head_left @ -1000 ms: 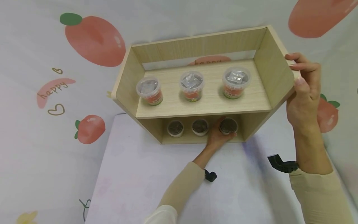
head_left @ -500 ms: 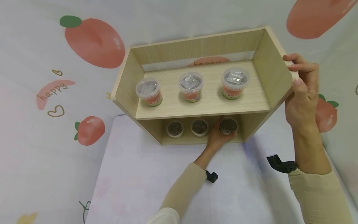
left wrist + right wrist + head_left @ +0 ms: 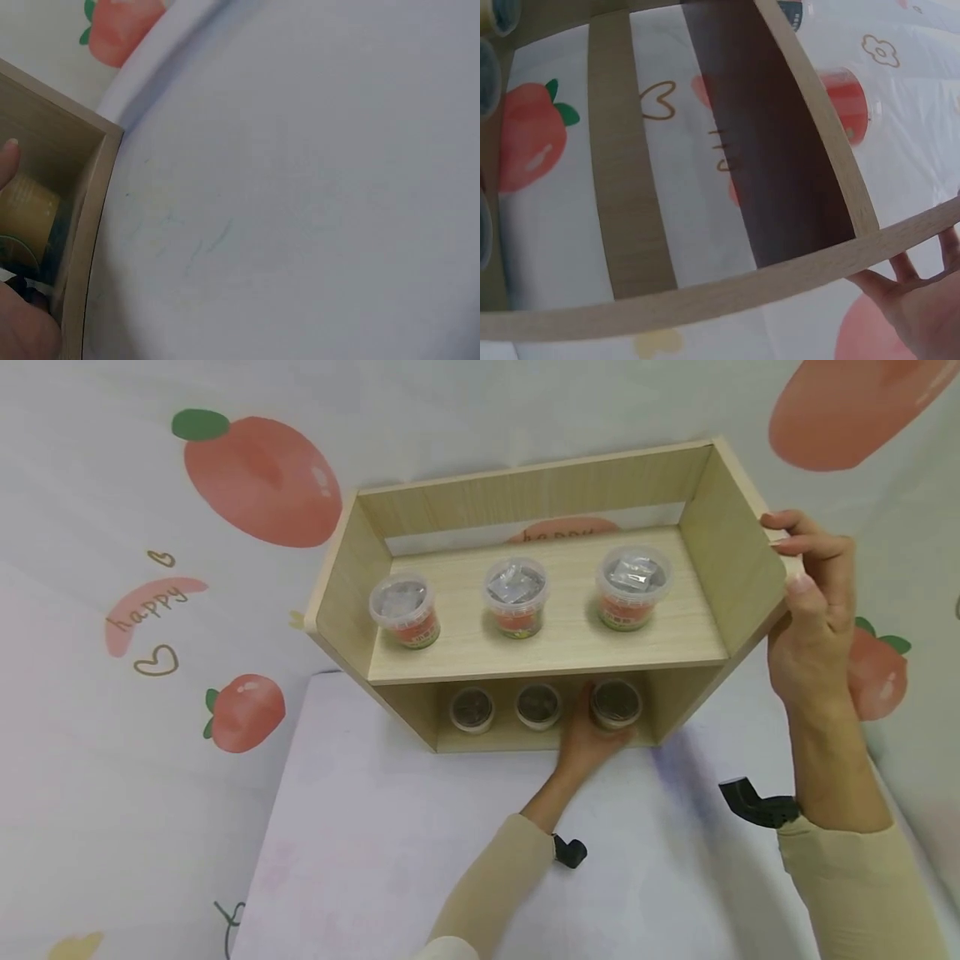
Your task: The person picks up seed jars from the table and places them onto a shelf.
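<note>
A two-tier wooden shelf (image 3: 547,668) leans against the back wall. My left hand (image 3: 583,745) reaches into its lower tier beside the rightmost lidded plastic tub (image 3: 617,702), fingers on one side and thumb in front. In the left wrist view, a fingertip (image 3: 7,161) shows near a yellow-labelled tub (image 3: 30,210); whether they touch, I cannot tell. Two similar tubs, one left (image 3: 472,709) and one middle (image 3: 538,706), stand beside it. High on the shelf's right side panel, my right hand (image 3: 813,610) grips the edge, its thumb in front.
On the upper tier stand three clear-lidded tubs with red labels: left (image 3: 405,610), middle (image 3: 516,597) and right (image 3: 633,589). A white cloth (image 3: 360,827) covers the table. The backdrop (image 3: 90,760) carries fruit prints.
My left hand has drawn back slightly toward me from the rightmost lower tub, its thumb lower than before. That tub keeps its place on the shelf. My right hand stays on the side panel.
</note>
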